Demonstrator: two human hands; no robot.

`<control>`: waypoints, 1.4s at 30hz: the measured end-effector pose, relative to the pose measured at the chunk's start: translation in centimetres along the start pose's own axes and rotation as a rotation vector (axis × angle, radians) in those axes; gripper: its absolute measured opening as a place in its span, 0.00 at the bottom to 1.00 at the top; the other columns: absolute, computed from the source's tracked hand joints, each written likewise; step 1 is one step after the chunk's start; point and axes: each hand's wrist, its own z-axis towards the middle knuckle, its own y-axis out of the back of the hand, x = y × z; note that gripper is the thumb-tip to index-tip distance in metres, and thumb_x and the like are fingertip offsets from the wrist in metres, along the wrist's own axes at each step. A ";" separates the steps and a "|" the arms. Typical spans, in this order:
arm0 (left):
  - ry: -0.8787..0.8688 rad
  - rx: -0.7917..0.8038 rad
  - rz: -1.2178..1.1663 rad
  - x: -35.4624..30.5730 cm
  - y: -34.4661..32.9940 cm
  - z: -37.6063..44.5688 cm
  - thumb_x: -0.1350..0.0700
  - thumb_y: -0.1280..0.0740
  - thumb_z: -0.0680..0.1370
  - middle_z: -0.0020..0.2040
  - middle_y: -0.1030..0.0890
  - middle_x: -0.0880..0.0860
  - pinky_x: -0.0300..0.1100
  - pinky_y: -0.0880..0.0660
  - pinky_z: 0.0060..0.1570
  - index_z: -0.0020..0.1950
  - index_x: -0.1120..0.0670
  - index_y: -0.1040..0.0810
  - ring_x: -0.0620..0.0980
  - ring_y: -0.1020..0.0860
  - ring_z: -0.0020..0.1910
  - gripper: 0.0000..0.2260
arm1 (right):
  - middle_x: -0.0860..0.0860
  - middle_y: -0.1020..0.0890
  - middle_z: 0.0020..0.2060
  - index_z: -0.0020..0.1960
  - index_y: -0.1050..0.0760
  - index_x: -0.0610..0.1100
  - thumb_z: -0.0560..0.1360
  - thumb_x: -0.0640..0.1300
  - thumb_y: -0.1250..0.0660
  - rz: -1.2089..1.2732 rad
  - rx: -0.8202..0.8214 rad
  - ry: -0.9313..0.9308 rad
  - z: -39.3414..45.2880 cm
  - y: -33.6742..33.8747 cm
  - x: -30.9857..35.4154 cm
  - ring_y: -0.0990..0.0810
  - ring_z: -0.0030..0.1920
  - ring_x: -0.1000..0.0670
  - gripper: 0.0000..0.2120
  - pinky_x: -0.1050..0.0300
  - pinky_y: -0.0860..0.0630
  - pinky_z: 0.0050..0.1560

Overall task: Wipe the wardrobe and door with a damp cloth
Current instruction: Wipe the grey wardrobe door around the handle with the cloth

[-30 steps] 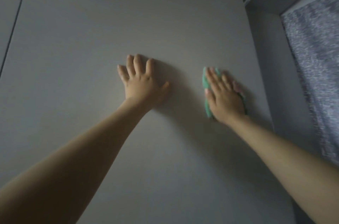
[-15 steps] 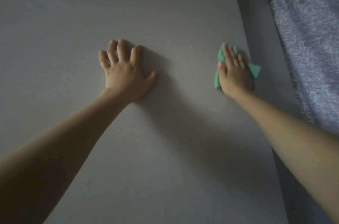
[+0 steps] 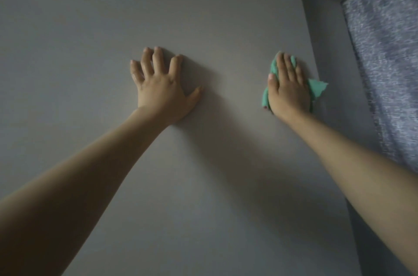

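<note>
Both of the person's arms reach up and forward against a plain grey wardrobe panel [image 3: 95, 27], which fills most of the view. The left hand [image 3: 161, 87] lies flat on the panel near the middle of the frame, fingers straight and spread, thumb pointing out toward 3 o'clock; it is released and grasps nothing, only resting its palm on the surface. At 3 o'clock from it, well apart, the right hand [image 3: 288, 88] presses a green cloth [image 3: 316, 89] against the same panel, close to the panel's right-hand edge. Its fingers are straight and lie close together over the cloth, pointing toward 12 o'clock, so the hand is laid open on it rather than clenched round it. The cloth is mostly covered (only its edges show): a strip peeks out at 9 o'clock of the hand beside the thumb, a little above the fingertips, and a crumpled corner sticks out at 3 o'clock, past the panel's edge. Further toward 3 o'clock runs a darker grey side wall [image 3: 328, 27], then a mottled blue-grey curtain [image 3: 384, 61]
</note>
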 end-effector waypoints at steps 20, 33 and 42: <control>0.002 0.035 -0.085 4.2 3.7 -4.5 0.43 0.46 0.72 0.74 0.40 0.59 0.58 0.57 0.72 0.71 0.53 0.33 0.58 0.46 0.74 0.30 | 0.43 0.37 0.74 0.76 0.42 0.38 0.81 0.53 0.53 0.019 0.004 0.395 -12.9 0.1 7.8 0.38 0.73 0.40 0.28 0.47 0.48 0.74; -0.055 0.138 0.017 5.6 2.4 -7.1 0.41 0.39 0.77 0.78 0.51 0.58 0.58 0.61 0.73 0.78 0.50 0.47 0.58 0.56 0.77 0.33 | 0.43 0.37 0.74 0.76 0.43 0.38 0.80 0.51 0.53 0.051 0.010 0.401 -12.8 -0.4 9.2 0.36 0.72 0.38 0.28 0.45 0.46 0.74; -0.077 0.164 0.028 6.2 2.7 -7.1 0.35 0.46 0.71 0.78 0.49 0.59 0.57 0.58 0.72 0.78 0.49 0.45 0.59 0.53 0.77 0.37 | 0.46 0.37 0.74 0.76 0.42 0.41 0.81 0.51 0.53 0.033 0.103 0.684 -13.6 0.2 7.5 0.37 0.73 0.40 0.26 0.43 0.47 0.73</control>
